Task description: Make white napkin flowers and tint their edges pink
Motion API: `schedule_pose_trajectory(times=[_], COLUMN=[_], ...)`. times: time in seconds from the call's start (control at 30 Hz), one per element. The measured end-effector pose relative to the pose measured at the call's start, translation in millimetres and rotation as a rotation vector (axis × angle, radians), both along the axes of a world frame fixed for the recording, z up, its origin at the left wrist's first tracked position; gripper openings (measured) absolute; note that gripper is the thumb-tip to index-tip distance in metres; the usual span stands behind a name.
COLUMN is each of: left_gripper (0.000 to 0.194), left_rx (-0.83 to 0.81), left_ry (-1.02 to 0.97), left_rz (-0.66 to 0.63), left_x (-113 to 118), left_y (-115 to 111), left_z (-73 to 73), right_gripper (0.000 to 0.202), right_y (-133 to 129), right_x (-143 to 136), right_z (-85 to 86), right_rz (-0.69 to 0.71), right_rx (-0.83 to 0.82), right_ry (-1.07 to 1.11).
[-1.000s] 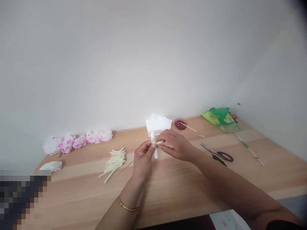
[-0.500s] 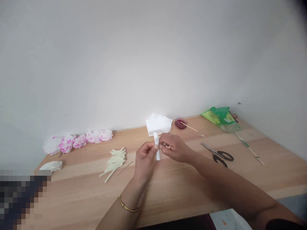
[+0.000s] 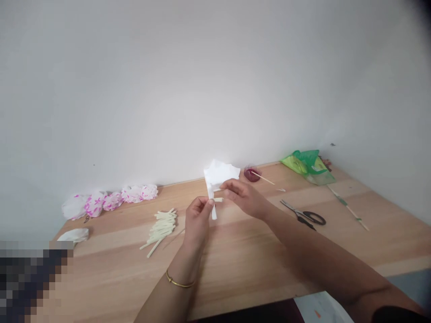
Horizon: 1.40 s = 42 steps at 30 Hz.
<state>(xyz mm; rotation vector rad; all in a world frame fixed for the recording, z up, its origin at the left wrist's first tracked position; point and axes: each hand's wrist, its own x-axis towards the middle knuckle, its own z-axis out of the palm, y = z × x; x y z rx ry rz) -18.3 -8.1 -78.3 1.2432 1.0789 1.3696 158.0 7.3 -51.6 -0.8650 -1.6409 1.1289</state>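
My left hand (image 3: 198, 220) pinches a narrow folded strip of white paper (image 3: 214, 211) upright between thumb and fingers. A short pale rolled piece (image 3: 218, 199) juts out to the right from the strip, just beside my thumb. Its other end is hidden by the strip and my fingers. Just to the right, my right hand (image 3: 244, 197) hovers with its fingers stretched toward the strip and a little apart. I see nothing between them. A pile of pale cream rolled sticks (image 3: 163, 229) lies left of my left hand.
Behind my hands lies a stack of white paper (image 3: 224, 174). A dark red bundle (image 3: 252, 174) with a thin stick, scissors (image 3: 308, 216), a green bag (image 3: 310, 166) and a green-taped stick (image 3: 350, 211) lie to the right. Pink-and-white paper puffs (image 3: 112, 201) line the back left.
My right hand has drawn away from the white strip, and its fingers have straightened. The strip has shifted slightly left in my left hand, and the pale piece now shows at its side.
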Motion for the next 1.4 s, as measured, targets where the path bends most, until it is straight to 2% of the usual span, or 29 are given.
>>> schedule_pose_trajectory(times=[0.07, 0.13, 0.2, 0.3, 0.37, 0.43, 0.5, 0.57, 0.6, 0.67, 0.73, 0.8, 0.87, 0.93, 1.0, 1.1, 1.2, 1.27, 1.3, 1.33, 1.4], left_gripper=[0.022, 0.024, 0.026, 0.027, 0.025, 0.021, 0.015, 0.011, 0.010, 0.011, 0.012, 0.014, 0.017, 0.019, 0.022, 0.023, 0.024, 0.024, 0.024, 0.023, 0.021], left_rx=[-0.094, -0.138, -0.179, -0.249, -0.249, -0.165, 0.037, 0.325, 0.464, 0.638, 0.604, 0.409, 0.177, 0.011, -0.075, -0.140, -0.167, -0.170, -0.167, -0.153, -0.066], left_ry=[-0.125, -0.196, -0.248, -0.300, -0.297, -0.212, -0.008, 0.230, 0.322, 0.418, 0.421, 0.344, 0.193, 0.044, -0.049, -0.126, -0.179, -0.192, -0.188, -0.171, -0.062], left_rz=[0.018, -0.003, -0.032, -0.089, -0.113, -0.115, -0.098, -0.077, -0.072, -0.091, -0.123, -0.122, -0.069, -0.016, -0.003, -0.048, -0.084, -0.105, -0.114, -0.116, -0.098], left_x=[2, 5, 9, 14, 15, 13, 9, 3, 0, -4, -6, -5, -2, 0, 2, 5, 9, 11, 11, 10, 8], left_y=[2, 1, -2, -7, -10, -11, -12, -12, -12, -12, -10, -7, -3, 1, 2, 0, -3, -4, -5, -5, -6], left_z=[-2.6, -0.6, 3.8, 8.7, 9.7, 10.7, 13.5, 18.2, 20.6, 23.8, 23.2, 18.2, 10.7, 4.1, 0.8, 2.3, 5.1, 5.1, 4.7, 4.4, 5.2], right_gripper=[0.014, 0.014, 0.013, 0.012, 0.011, 0.012, 0.014, 0.020, 0.025, 0.035, 0.040, 0.040, 0.033, 0.025, 0.021, 0.014, 0.016, 0.018, 0.018, 0.017, 0.018], right_y=[-1, -3, -3, -3, -3, -4, -6, -8, -8, -6, -3, 0, 1, 1, 0, -4, -5, -5, -6, -6, -6], right_x=[3, 3, 0, -4, -7, -10, -13, -17, -19, -21, -19, -14, -8, -3, -1, -4, -9, -12, -14, -15, -17], right_z=[4.1, 4.8, 2.5, -2.8, -4.7, -4.7, -4.7, -6.7, -8.6, -13.1, -16.0, -15.2, -10.6, -4.7, -0.3, 0.7, -2.2, -4.4, -5.5, -6.7, -9.2], right_rz=[-0.170, -0.190, -0.165, -0.157, -0.137, -0.088, 0.011, 0.124, 0.178, 0.263, 0.317, 0.335, 0.239, 0.046, -0.101, -0.113, -0.149, -0.178, -0.177, -0.169, -0.076], right_rx=[0.364, 0.647, 0.808, 0.897, 0.847, 0.668, 0.325, -0.017, -0.133, -0.236, -0.258, -0.274, -0.224, -0.026, 0.276, 0.639, 0.797, 0.770, 0.706, 0.604, 0.276], right_ry=[-0.208, -0.430, -0.586, -0.671, -0.620, -0.467, -0.210, 0.020, 0.087, 0.117, 0.084, 0.068, 0.045, -0.058, -0.245, -0.496, -0.615, -0.618, -0.587, -0.526, -0.309])
